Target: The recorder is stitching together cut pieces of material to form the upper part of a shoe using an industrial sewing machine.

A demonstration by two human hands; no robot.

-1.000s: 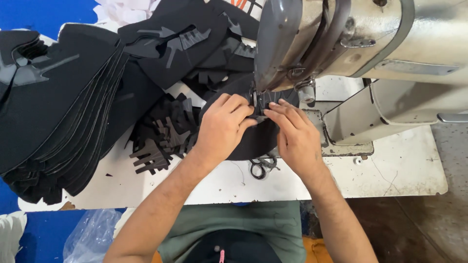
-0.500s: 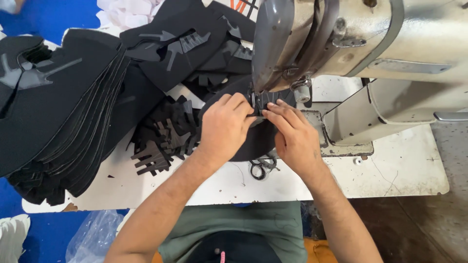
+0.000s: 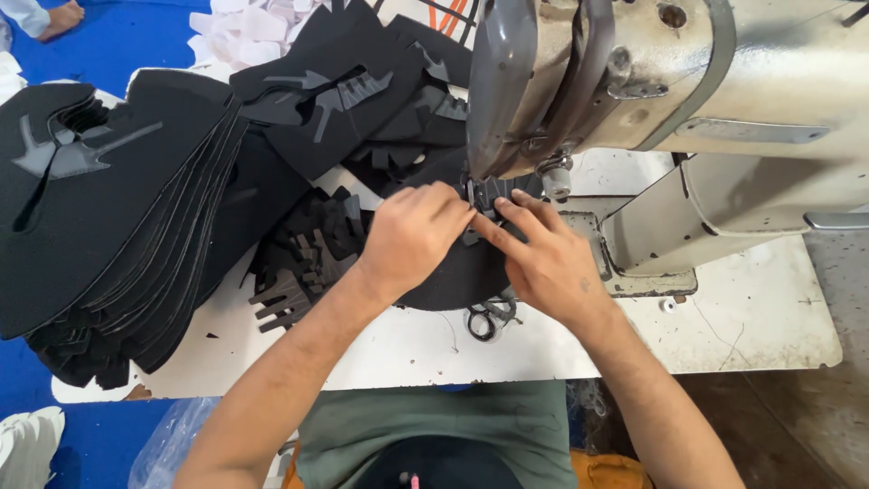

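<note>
Hardly anything has shifted since a second ago: both hands stay pressed at the needle, and only the view has crept a little, so the stacks of cut pieces sit slightly differently in it.

Nearest, just behind the wrists, a small pair of black scissors (image 3: 489, 319) lies on the white table (image 3: 742, 326), half under the edge of the work. The left hand (image 3: 412, 237) rests palm down on the black fabric piece (image 3: 453, 276), fingers curled and close together, pinning it flat. The right hand (image 3: 543, 258) sits just beside it, fingers narrow and stretched forward, tips touching a small dark trim piece (image 3: 489, 195) on top of the fabric. Neither hand grips anything; both press.

The fabric piece lies under and ahead of the hands, its long side running left to right across the table, its far edge going in beneath the presser foot. The right fingertips look nearer the needle than the left ones, though the machine head hides the exact spot.

Left of the left hand lies a heap of notched black cut-outs (image 3: 299, 272), and further left a thick fanned stack of large black panels (image 3: 118, 226). Beyond the hands rises the grey sewing machine (image 3: 688, 91).
</note>
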